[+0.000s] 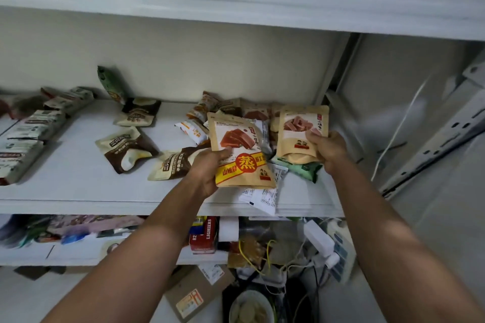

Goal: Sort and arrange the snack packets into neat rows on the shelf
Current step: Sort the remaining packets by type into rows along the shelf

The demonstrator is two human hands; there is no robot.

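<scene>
Two tan pouches lifted clear of the jumble beneath, left hand pinching the yellow-banded pouch, right hand gripping the plainer pouch, likely comparing kinds before rowing them on the shelf.

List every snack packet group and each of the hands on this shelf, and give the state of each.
Left hand: gripping the tan pouch with the yellow banner, lifted.
Right hand: gripping the tan pouch with pink slices, lifted.
Brown-and-cream packets: scattered flat, unsorted.
Green packet at the back wall: leaning upright.
White-and-grey packets: lined up in a row on the left.
Orange-and-white packets: heaped in the pile.
</scene>
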